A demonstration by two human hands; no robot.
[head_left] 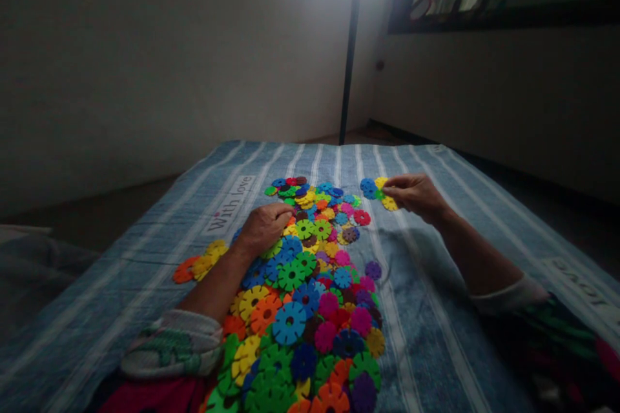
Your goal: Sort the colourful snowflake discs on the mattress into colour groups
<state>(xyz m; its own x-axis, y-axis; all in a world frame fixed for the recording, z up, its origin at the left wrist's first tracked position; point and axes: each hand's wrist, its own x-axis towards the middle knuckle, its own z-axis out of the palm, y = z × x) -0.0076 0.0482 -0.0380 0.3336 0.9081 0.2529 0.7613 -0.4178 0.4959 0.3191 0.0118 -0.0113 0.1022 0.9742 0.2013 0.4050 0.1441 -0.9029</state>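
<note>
My right hand (411, 195) pinches a small cluster of joined snowflake discs (369, 188), blue, yellow and green, to the right of the pile's far end. My left hand (268, 226) is closed, with its fingers curled down at the left side of the pile of notched plastic discs (292, 271). The fingertips are partly hidden, and whatever they may hold does not show. Green and blue discs lie just right of and below that hand. Yellow and orange discs (209, 259) lie left of my left forearm.
A blue striped cloth (426, 335) covers the table, with the pile running down its middle. One purple disc (372, 270) lies at the pile's right edge. Behind the table stand a thin dark pole (349, 58) and a pale wall (145, 64).
</note>
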